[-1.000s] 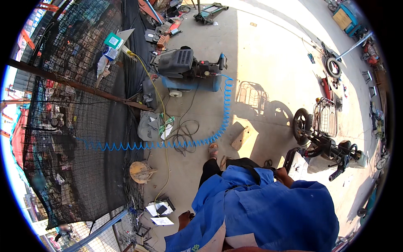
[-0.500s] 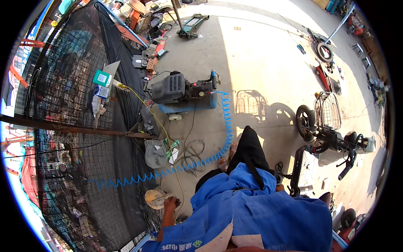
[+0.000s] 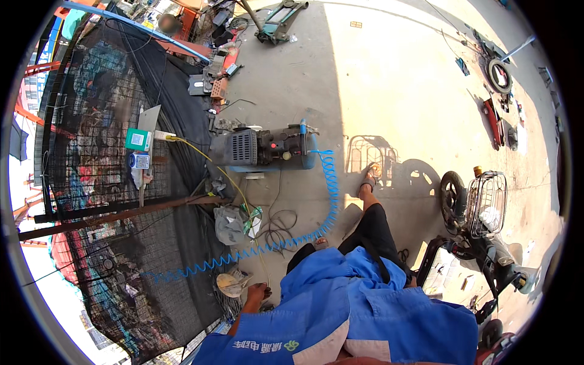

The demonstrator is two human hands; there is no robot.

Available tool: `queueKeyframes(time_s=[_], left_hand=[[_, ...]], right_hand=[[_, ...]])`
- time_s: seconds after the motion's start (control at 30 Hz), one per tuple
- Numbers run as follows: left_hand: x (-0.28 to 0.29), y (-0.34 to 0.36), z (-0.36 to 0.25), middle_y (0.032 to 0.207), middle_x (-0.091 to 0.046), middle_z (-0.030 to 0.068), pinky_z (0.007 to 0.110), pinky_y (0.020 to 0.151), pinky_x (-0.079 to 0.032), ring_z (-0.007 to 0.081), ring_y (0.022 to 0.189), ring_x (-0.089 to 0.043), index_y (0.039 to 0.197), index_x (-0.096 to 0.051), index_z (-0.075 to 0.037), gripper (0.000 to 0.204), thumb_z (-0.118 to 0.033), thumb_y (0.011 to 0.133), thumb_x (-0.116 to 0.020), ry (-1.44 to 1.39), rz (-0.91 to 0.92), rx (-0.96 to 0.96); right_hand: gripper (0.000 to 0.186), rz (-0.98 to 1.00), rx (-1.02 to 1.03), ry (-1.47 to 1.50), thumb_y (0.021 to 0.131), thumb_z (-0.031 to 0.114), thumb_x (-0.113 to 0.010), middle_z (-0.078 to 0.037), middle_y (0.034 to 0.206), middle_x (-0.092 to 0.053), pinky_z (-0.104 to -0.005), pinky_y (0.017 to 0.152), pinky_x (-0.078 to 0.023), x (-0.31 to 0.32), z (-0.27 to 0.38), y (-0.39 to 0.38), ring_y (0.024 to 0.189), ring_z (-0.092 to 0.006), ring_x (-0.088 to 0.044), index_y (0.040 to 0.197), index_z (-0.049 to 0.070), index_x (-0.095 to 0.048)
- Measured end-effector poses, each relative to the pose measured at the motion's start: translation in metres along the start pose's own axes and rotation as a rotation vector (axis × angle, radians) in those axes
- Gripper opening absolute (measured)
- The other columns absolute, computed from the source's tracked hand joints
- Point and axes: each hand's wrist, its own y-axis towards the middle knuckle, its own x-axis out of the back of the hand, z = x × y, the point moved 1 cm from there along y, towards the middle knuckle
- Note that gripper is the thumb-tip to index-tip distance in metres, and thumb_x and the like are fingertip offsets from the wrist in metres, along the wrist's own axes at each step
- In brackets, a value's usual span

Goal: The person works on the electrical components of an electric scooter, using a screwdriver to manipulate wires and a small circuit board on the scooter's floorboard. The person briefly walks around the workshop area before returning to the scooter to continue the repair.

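Observation:
My left hand hangs at my side below the blue sleeve, fingers loose and pointing down, nothing in it. It is just right of a round flat disc lying on the concrete and near the end of a blue coiled air hose. My right hand is hidden behind my blue shirt. My right leg in black trousers is stretched forward, with its sandalled foot on the ground. The hose runs up to a grey and blue air compressor.
A black net fence with a rusty bar runs along the left. A yellow cable leads from a socket box on it. A scooter with a wire basket stands at right. A floor jack and a tyre lie far off.
I have stepped forward toward the compressor, my right leg now stretched ahead. My left hand has swung into view beside the disc. The scooter has slid lower right.

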Motion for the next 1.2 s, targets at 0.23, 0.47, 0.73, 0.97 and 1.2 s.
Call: queueKeyframes(time_s=[0.23, 0.47, 0.73, 0.97, 1.2], left_hand=[[-0.131, -0.060, -0.212, 0.093, -0.070, 0.0134, 0.036, 0.073, -0.055, 0.0223, 0.080, -0.070, 0.112, -0.062, 0.006, 0.034, -0.024, 0.096, -0.063, 0.087, 0.145, -0.337], [-0.203, -0.090, -0.322, 0.093, -0.069, 0.0126, 0.034, 0.073, -0.055, 0.0200, 0.078, -0.068, 0.110, -0.062, 0.007, 0.032, -0.021, 0.096, -0.063, 0.108, 0.238, -0.436], [-0.217, -0.052, -0.367, 0.095, -0.070, 0.0181, 0.040, 0.066, -0.058, 0.0277, 0.078, -0.071, 0.109, -0.064, 0.009, 0.032, -0.019, 0.094, -0.066, 0.394, 0.201, -0.238], [-0.259, 0.004, -0.465, 0.095, -0.070, 0.0183, 0.043, 0.066, -0.059, 0.0279, 0.078, -0.071, 0.109, -0.064, 0.009, 0.034, -0.021, 0.094, -0.066, 0.308, 0.211, -0.321], [-0.354, 0.005, -0.596, 0.090, -0.070, 0.0132, 0.035, 0.066, -0.054, 0.0216, 0.079, -0.068, 0.104, -0.068, 0.007, 0.034, -0.025, 0.094, -0.066, 0.390, 0.285, -0.421]], right_hand=[[0.021, -0.098, -0.384, 0.226, 0.086, 0.013, -0.058, -0.012, 0.070, -0.065, -0.0330, 0.040, -0.043, 0.129, 0.117, 0.074, 0.047, -0.0201, -0.057, 0.091, -0.005, -0.068], [0.025, -0.248, -0.462, 0.312, 0.081, 0.012, -0.062, -0.013, 0.069, -0.067, -0.0351, 0.050, -0.046, 0.160, 0.104, 0.109, 0.055, -0.0211, -0.061, 0.089, -0.009, -0.071], [0.035, -0.332, -0.549, 0.185, 0.079, 0.024, -0.072, -0.020, 0.075, -0.071, -0.0416, 0.060, -0.051, 0.161, 0.171, 0.089, 0.065, -0.0268, -0.067, 0.084, -0.011, -0.071], [0.035, -0.333, -0.585, 0.315, 0.079, 0.024, -0.072, -0.019, 0.074, -0.070, -0.0415, 0.060, -0.051, 0.180, 0.210, 0.158, 0.064, -0.0265, -0.067, 0.083, -0.011, -0.071], [0.035, -0.323, -0.576, 0.344, 0.080, 0.025, -0.072, -0.019, 0.073, -0.070, -0.0413, 0.059, -0.051, 0.228, 0.272, 0.254, 0.063, -0.0263, -0.066, 0.083, -0.010, -0.071]])
